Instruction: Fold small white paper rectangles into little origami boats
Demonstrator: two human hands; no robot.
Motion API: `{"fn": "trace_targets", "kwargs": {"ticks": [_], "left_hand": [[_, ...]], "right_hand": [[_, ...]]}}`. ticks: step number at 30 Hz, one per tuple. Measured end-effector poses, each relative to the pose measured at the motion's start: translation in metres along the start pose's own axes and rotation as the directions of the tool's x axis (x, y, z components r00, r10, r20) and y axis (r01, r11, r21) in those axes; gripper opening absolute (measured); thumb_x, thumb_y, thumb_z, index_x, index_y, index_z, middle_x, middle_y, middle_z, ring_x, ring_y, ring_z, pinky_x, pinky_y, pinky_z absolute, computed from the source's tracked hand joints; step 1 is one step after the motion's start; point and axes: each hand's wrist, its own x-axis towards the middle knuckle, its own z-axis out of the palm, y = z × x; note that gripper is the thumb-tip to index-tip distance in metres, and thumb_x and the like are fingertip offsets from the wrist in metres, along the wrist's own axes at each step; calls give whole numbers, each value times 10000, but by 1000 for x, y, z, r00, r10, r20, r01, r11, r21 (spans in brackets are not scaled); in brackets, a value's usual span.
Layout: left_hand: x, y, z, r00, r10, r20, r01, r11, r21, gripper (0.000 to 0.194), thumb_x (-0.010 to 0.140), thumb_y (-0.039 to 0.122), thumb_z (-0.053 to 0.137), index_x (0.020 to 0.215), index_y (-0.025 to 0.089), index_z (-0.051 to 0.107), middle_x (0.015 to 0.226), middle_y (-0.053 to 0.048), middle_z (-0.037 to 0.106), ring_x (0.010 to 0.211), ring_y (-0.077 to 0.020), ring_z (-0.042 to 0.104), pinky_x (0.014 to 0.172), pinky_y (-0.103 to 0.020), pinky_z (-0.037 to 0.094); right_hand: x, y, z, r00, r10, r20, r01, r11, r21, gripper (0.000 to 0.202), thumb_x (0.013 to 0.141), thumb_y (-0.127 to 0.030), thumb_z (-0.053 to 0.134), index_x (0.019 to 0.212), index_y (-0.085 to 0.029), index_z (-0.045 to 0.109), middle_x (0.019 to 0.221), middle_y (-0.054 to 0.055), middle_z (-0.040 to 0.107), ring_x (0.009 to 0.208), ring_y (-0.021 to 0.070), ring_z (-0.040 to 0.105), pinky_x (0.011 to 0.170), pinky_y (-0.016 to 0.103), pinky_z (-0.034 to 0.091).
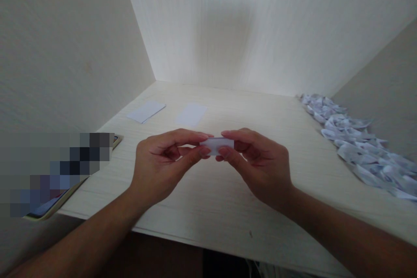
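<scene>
Between my two hands, above the middle of the pale table [208, 208], is a small folded piece of white paper [216, 144]. My left hand [166, 160] pinches its left end between thumb and fingers. The right end is pinched the same way by my right hand [262, 163]. The paper is held roughly level, its long side running left to right. Beyond my hands lie a stack of white paper [146, 111] at the left and another white sheet [191, 114] nearer the middle.
Along the right side runs a long pile of folded white paper pieces [361, 139]. At the left edge a phone-like device [55, 204] leans, partly blurred out. Pale walls close in the table at the back, left and right.
</scene>
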Motion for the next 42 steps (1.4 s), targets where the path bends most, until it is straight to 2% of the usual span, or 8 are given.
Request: {"fn": "trace_targets", "kwargs": {"ticks": [6,12,18,24,36,42], "left_hand": [[-2,2,2,998,-62,-16,61,998,-29,139,780,144,843,879,236,812,888,6,828,709,-122,774,651,-163,627],[-1,6,4,986,-156,-54,155,988,-25,160,748,136,863,862,241,825,818,10,822,682,-134,772,638,-175,635],[3,4,3,984,-177,4,177,977,-120,188,767,98,836,846,268,836,772,34,817,651,-114,770,623,-135,626],[4,5,5,974,-226,-2,223,962,-155,203,765,76,831,842,263,834,729,45,808,627,-95,766,611,-101,608],[5,6,6,962,-274,-21,266,949,-166,157,710,97,856,812,213,827,703,9,803,609,-154,772,589,-184,641],[5,4,6,960,-279,-35,274,955,-115,120,705,129,861,799,189,817,695,-16,800,595,-191,773,573,-241,664]], "right_hand": [[-2,0,2,999,40,-23,-38,997,62,189,846,-156,791,1020,-211,747,783,-19,717,662,145,749,582,265,637],[-3,-2,3,995,93,-27,-88,985,147,220,834,-126,793,1023,-217,729,810,-22,758,693,153,771,623,270,663],[-3,2,4,990,137,-35,-129,976,175,239,823,-141,810,1031,-220,724,796,-25,765,690,158,774,625,268,673],[-2,0,4,988,148,-42,-139,974,177,237,824,-139,808,1030,-225,728,796,-30,771,695,159,777,624,267,678],[-2,-4,6,982,169,-80,-158,979,132,206,804,-152,824,983,-212,742,747,-21,777,631,163,769,580,262,672],[-2,-5,5,983,159,-86,-154,986,59,194,811,-158,810,985,-212,743,706,-26,745,596,152,744,570,271,657]]}}
